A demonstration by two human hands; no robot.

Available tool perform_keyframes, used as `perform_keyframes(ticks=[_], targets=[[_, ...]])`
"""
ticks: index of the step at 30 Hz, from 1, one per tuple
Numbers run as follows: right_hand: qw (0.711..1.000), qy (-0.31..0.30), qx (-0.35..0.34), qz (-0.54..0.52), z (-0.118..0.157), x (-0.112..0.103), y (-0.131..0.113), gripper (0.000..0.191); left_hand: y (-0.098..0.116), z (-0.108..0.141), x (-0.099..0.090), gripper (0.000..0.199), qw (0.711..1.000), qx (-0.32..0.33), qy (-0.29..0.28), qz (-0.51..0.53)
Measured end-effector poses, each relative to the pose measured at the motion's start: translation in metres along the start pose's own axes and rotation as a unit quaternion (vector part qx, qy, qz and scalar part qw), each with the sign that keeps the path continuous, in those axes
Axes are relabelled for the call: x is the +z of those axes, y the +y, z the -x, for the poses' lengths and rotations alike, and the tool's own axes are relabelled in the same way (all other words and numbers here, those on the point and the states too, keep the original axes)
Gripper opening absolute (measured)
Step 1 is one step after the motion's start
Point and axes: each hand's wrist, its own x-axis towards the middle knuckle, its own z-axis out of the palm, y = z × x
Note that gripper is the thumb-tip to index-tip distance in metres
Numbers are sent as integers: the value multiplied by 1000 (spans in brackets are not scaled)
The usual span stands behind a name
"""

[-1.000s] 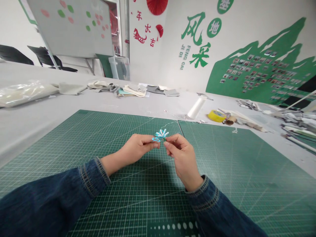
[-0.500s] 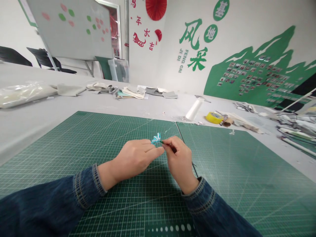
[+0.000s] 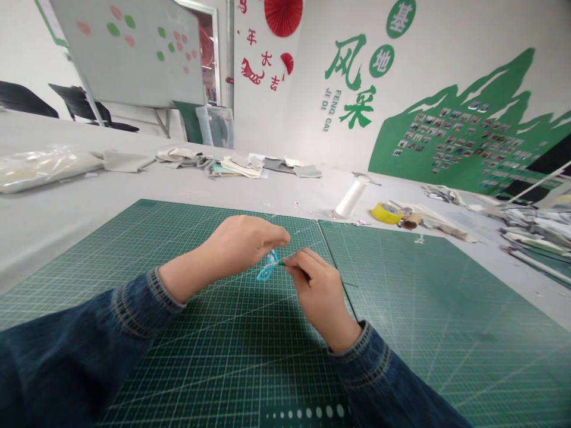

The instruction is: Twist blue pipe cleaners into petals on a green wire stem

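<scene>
A small light-blue flower-like piece with beaded petals (image 3: 266,270) is held just above the green cutting mat, petals toward the left. My right hand (image 3: 319,291) pinches its thin dark green stem (image 3: 282,263) between thumb and fingertips. Past that hand, a thin dark end (image 3: 350,284) sticks out to the right. My left hand (image 3: 243,241) is raised over the petals, back of the hand up, with thumb and forefinger close together near the stem. Whatever its fingertips hold is too small or hidden, and the other fingers are out of sight.
Two green cutting mats (image 3: 428,309) cover the near table. Behind them stand a white roll (image 3: 351,197), a yellow tape roll (image 3: 386,213) and a cardboard tube (image 3: 411,222). Fabric pieces (image 3: 243,166) and a plastic-wrapped bundle (image 3: 49,169) lie along the back; more scraps (image 3: 544,223) are at right.
My left hand has risen and shifted slightly left, from beside the piece to above it. The blue petals have turned downward and left. My right hand keeps its pinch, moved slightly left.
</scene>
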Motion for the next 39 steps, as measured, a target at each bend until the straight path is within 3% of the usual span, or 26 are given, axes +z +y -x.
perform_keyframes(ticks=[2, 6, 11, 17, 27, 31, 34, 39], targets=[[999, -12, -9, -45, -1, -1, -3, 20, -11, 1, 8, 20, 991, -50, -9, 120], [991, 17, 32, -132, -3, -2, -4, 13, -21, 8, 29, 16, 942, -143, -34, 301], [966, 119, 142, -180, -5, -3, 1, 6, -3, 12, 42, 19, 918, -145, -53, 366], [969, 139, 163, -120, -4, -2, 8, 4, 15, 12, 44, 21, 952, -106, -49, 284], [973, 148, 151, -94, -5, -2, 11, 6, 9, 13, 47, 23, 974, -51, -28, 219], [972, 148, 165, -84, -4, -1, 10, 5, 16, 16, 43, 24, 998, -2, -9, 65], [974, 144, 161, -59, -4, 0, 12, 6, 25, 19, 41, 23, 998, 37, 3, -49], [985, 136, 110, -12, -3, 0, 11, 11, 35, 22, 34, 22, 986, 121, 11, -111]])
